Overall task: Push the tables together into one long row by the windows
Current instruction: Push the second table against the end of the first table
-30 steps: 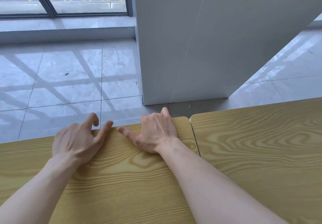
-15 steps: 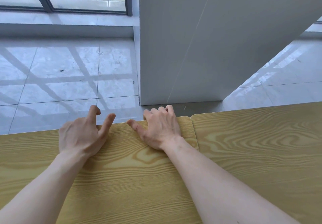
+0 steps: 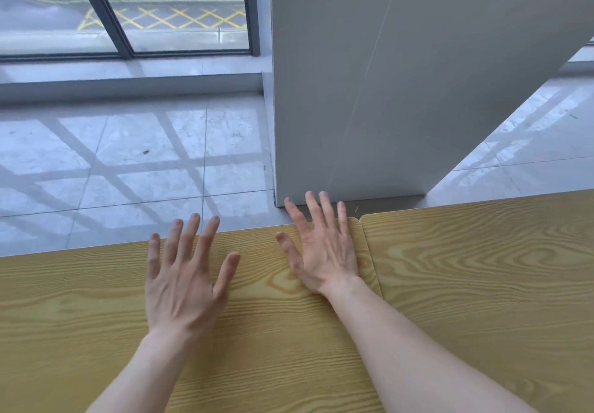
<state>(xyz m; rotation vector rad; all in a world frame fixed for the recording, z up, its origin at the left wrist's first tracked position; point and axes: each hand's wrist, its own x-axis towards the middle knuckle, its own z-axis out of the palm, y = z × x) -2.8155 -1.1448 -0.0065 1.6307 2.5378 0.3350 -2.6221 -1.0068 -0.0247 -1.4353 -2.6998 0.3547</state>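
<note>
Uncurled since before: left hand (image 3: 183, 281), right hand (image 3: 324, 252) | fingers splayed, gripping nothing | over table (image 3: 96, 300)

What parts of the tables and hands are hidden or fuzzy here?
Head view only:
- Table legs: hidden under the left table and right table.
- Tables' far ends: cut off by the picture edges.
- Whether the left hand and right hand touch the wood: fingers blurred, palms face down.
- Floor behind the white pillar.
</note>
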